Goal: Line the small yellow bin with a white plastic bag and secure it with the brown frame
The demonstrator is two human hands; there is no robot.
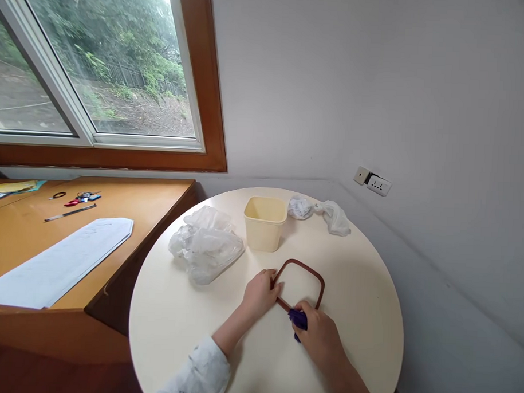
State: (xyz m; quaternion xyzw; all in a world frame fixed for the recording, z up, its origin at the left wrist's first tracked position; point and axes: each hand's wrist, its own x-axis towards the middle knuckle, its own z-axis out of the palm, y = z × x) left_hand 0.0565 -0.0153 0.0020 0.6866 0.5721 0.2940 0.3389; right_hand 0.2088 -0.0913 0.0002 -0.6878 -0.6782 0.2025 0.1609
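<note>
A brown, rounded-square ring frame (321,280) is held over the near middle of the round table (354,268). My left hand (261,291) pinches its left side between thumb and fingers. At the frame's near edge, my right hand (321,333) is closed around a dark purple, crumpled piece that looks like cloth (298,319). That purple piece touches the near side of the frame, and part of it is hidden by my fingers. Just beyond the frame stands a cream plastic bin (264,234), upright with its top open.
Crumpled clear plastic bags (212,246) lie left of the bin, and a knotted white bag (332,217) lies to its right. On the wooden desk (159,198) at left are folded paper (66,261), a pen (70,213) and keys (85,196). A wall socket (378,185) is at right.
</note>
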